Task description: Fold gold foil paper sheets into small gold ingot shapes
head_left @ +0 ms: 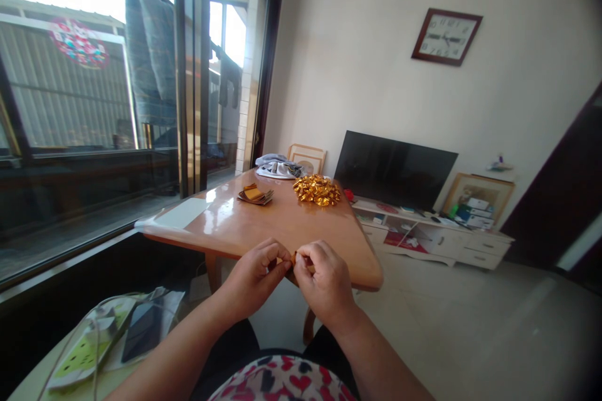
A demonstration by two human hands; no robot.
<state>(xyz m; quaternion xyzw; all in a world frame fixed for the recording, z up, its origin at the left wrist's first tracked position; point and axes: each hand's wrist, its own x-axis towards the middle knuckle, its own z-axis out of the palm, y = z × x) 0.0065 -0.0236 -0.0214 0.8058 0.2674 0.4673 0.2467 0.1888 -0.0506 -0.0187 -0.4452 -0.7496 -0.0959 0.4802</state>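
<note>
My left hand (258, 274) and my right hand (325, 283) meet above my lap, near the front edge of the wooden table (254, 225). Fingertips of both hands pinch a small piece of gold foil paper (292, 276), mostly hidden behind the fingers. Beyond them on the tabletop lies a loose stack of gold and brown paper sheets (255, 194). To its right is a heap of shiny folded gold foil pieces (316, 190).
Folded clothes (279, 166) lie at the table's far end, and a white sheet (181, 213) at its left. Low on the left, a stool (113, 371) bears a phone (143, 328) and cables. A television (395, 169) stands on a white cabinet (439, 241) beyond the table.
</note>
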